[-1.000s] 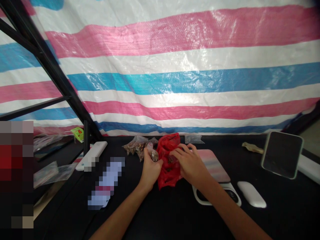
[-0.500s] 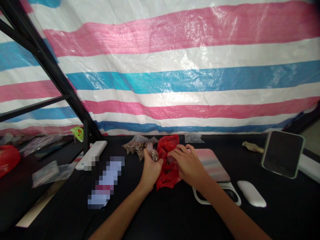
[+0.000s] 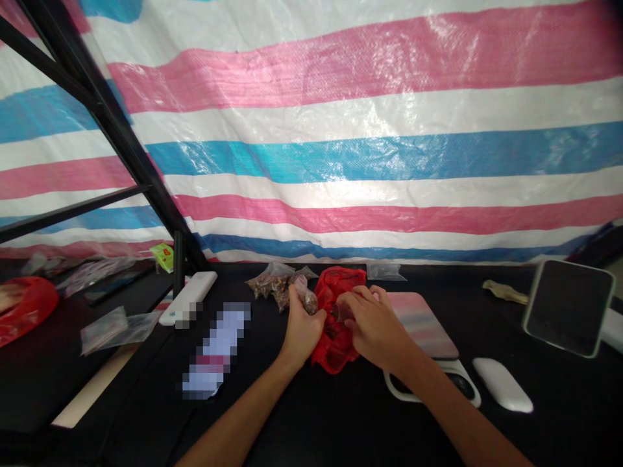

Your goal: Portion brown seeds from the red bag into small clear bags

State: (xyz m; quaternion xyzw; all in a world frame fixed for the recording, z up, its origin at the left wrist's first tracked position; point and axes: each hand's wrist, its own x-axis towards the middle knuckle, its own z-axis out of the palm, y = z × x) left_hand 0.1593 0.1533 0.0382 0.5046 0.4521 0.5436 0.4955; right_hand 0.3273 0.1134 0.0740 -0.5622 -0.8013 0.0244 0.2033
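My left hand [image 3: 302, 331] is closed around a small clear plastic bag [image 3: 306, 298] with brown bits in its bulging end. Beside it lies an opened red plastic bag [image 3: 335, 353], crumpled, with dark brown contents in its middle. Over the right side of that bag is my right hand [image 3: 374, 321], its fingers bent down and pressed together at the contents; what they pinch is hidden. Just behind my left hand rest several filled clear bags [image 3: 272, 282] of brown bits.
To the right are a pink-and-grey flat case [image 3: 421, 324], a white mouse [image 3: 503, 384] and an upright dark-screened device [image 3: 569, 308]. On the left lie a blurred-out phone [image 3: 219, 350], a white bar-shaped object [image 3: 192, 295], flat clear bags [image 3: 114, 331] and another red bag [image 3: 29, 318].
The view has shifted slightly, so everything on the table sits a little further right. My left hand keeps the small bag; my right hand's fingers still work at the red bag.
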